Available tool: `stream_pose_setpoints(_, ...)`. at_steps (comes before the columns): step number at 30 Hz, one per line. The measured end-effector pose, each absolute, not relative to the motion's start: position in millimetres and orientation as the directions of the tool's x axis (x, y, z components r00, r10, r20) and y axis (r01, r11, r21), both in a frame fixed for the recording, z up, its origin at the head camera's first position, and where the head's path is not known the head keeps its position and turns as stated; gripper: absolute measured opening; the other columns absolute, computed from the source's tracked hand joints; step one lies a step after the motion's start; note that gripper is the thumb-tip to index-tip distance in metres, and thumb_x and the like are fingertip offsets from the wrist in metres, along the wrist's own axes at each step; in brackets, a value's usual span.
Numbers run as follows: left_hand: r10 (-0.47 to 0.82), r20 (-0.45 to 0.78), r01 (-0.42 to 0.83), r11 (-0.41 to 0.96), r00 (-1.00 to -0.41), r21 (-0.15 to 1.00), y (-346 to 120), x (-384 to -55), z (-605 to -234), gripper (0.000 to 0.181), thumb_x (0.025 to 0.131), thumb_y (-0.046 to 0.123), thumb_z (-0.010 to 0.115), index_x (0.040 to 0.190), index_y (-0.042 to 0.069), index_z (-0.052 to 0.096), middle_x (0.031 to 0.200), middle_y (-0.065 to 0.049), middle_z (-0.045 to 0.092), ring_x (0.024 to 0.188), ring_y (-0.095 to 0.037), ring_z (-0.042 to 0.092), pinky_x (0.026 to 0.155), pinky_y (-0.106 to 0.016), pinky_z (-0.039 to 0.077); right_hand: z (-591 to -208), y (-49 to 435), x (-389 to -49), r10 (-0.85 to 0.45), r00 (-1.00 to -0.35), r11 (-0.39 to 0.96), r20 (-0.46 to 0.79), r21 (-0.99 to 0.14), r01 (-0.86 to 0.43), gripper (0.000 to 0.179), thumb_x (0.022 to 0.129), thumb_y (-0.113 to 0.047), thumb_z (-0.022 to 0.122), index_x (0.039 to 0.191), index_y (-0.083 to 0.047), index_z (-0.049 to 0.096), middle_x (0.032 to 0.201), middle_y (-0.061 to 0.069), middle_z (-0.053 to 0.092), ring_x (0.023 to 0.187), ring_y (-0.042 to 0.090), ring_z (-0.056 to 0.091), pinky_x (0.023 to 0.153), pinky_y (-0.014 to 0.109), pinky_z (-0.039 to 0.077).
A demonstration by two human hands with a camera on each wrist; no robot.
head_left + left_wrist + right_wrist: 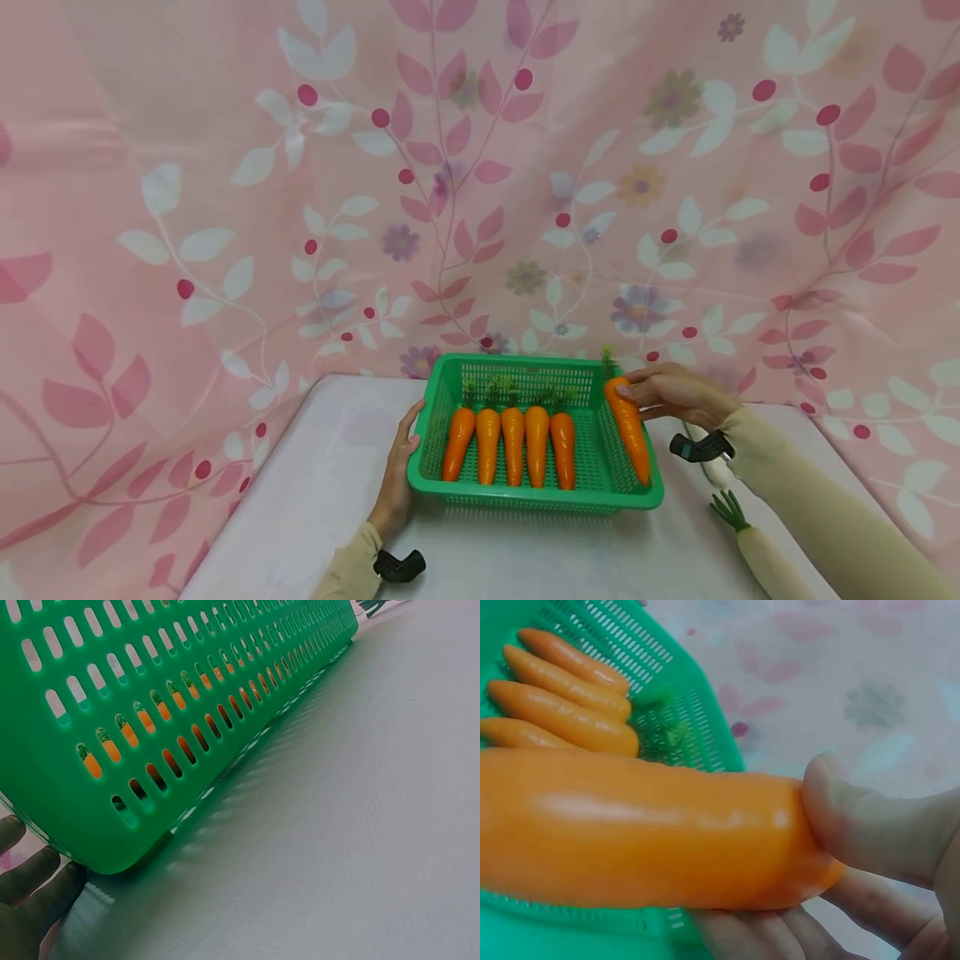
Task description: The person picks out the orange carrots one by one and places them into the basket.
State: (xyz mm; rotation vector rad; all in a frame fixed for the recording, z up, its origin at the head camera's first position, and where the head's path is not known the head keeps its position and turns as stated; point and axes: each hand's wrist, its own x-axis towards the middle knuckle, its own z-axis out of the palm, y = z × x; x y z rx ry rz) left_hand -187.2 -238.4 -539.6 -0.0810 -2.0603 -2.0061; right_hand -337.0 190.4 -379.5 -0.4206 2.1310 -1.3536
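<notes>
My right hand (pixel 678 392) pinches an orange carrot (pixel 630 433) near its leafy top, thumb on one side and fingers on the other. That carrot slants over the right end of a green plastic basket (pixel 540 498), its tip toward the near right corner. Several other carrots (pixel 513 442) lie side by side inside, green tops toward the far wall. At the basket's left end, my left hand (pixel 393 479) touches the outer wall. The left wrist view shows the fingers (pixel 52 892) fairly straight against the basket's corner.
A white radish with green leaves (pixel 731 510) lies on the white table (pixel 300 483) beside my right forearm. Another white radish (pixel 716 471) is partly hidden under the right wrist. A pink floral cloth (pixel 480 208) hangs behind the table.
</notes>
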Motion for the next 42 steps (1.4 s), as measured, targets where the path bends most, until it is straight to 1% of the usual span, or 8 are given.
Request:
stream_pose_setpoints(3,-0.143,0.231,0.226,0.052,-0.962,0.973,-238,-188,-540,0.055,0.111,0.037,0.027,0.166,0.038,0.032,0.176,0.000,0.023,0.158,-0.032,0.023,0.123,-0.069,0.015,-382,184,-336,-0.537,-0.802,0.474,-0.262,-0.880,-0.031,0.059,0.104,-0.033,0.069,0.142,0.012,0.060,0.130,0.016,0.072,0.110,0.024,0.073,0.099,0.050,0.058)
stream_pose_setpoints(6,-0.142,0.237,0.230,0.065,-0.961,0.971,-237,-188,-540,0.055,0.111,0.037,0.026,0.166,0.038,0.032,0.176,0.000,0.024,0.157,-0.031,0.026,0.122,-0.068,0.018,-384,177,-335,-0.542,-0.807,0.494,-0.234,-0.866,-0.080,0.056,0.102,-0.033,0.071,0.137,0.010,0.065,0.128,0.018,0.072,0.107,0.026,0.074,0.097,0.050,0.059)
stream_pose_setpoints(10,-0.137,0.238,0.231,0.063,-0.962,0.971,-237,-189,-540,0.054,0.112,0.037,0.027,0.166,0.038,0.032,0.176,0.001,0.024,0.157,-0.031,0.026,0.122,-0.067,0.019,-385,168,-332,-0.544,-0.810,0.506,-0.217,-0.855,-0.111,0.060,0.102,-0.030,0.072,0.140,0.014,0.060,0.123,0.020,0.075,0.103,0.031,0.077,0.093,0.048,0.061)
stream_pose_setpoints(15,-0.135,0.238,0.234,0.051,-0.962,0.971,-237,-189,-538,0.054,0.112,0.036,0.027,0.166,0.037,0.032,0.176,0.000,0.023,0.159,-0.032,0.023,0.123,-0.069,0.016,-386,158,-328,-0.530,-0.822,0.530,-0.210,-0.838,-0.128,0.060,0.101,-0.023,0.073,0.140,0.018,0.056,0.122,0.024,0.074,0.101,0.032,0.078,0.091,0.048,0.062)
stream_pose_setpoints(24,-0.145,0.243,0.235,0.068,-0.959,0.970,-237,-188,-536,0.055,0.111,0.036,0.028,0.166,0.036,0.033,0.176,0.000,0.024,0.159,-0.033,0.024,0.124,-0.070,0.016,-395,138,-324,-0.531,-0.830,0.543,-0.170,-0.820,-0.180,0.044,0.099,-0.013,0.074,0.130,0.017,0.066,0.120,0.029,0.074,0.096,0.034,0.078,0.086,0.048,0.063)
stream_pose_setpoints(31,-0.141,0.244,0.239,0.055,-0.959,0.970,-238,-188,-539,0.054,0.111,0.036,0.029,0.165,0.037,0.033,0.176,0.000,0.024,0.159,-0.032,0.023,0.124,-0.070,0.015,-412,123,-323,-0.490,-0.863,0.633,-0.122,-0.731,-0.256,0.028,0.092,-0.007,0.081,0.112,0.012,0.077,0.102,0.023,0.078,0.086,0.029,0.076,0.076,0.044,0.064)
stream_pose_setpoints(36,-0.140,0.242,0.235,0.062,-0.960,0.970,-238,-187,-540,0.054,0.111,0.037,0.028,0.165,0.038,0.033,0.176,0.000,0.024,0.160,-0.033,0.022,0.124,-0.072,0.014,-418,115,-323,-0.484,-0.868,0.675,-0.107,-0.677,-0.293,0.017,0.091,-0.006,0.081,0.098,0.009,0.081,0.088,0.017,0.078,0.075,0.025,0.074,0.070,0.041,0.064)
stream_pose_setpoints(42,-0.147,0.242,0.235,0.066,-0.959,0.970,-239,-187,-539,0.054,0.111,0.037,0.028,0.165,0.037,0.033,0.176,0.000,0.024,0.159,-0.033,0.023,0.124,-0.071,0.015,-418,109,-325,-0.468,-0.877,0.721,-0.112,-0.622,-0.305,0.015,0.092,-0.008,0.080,0.089,0.006,0.081,0.077,0.013,0.076,0.066,0.024,0.072,0.065,0.039,0.062)
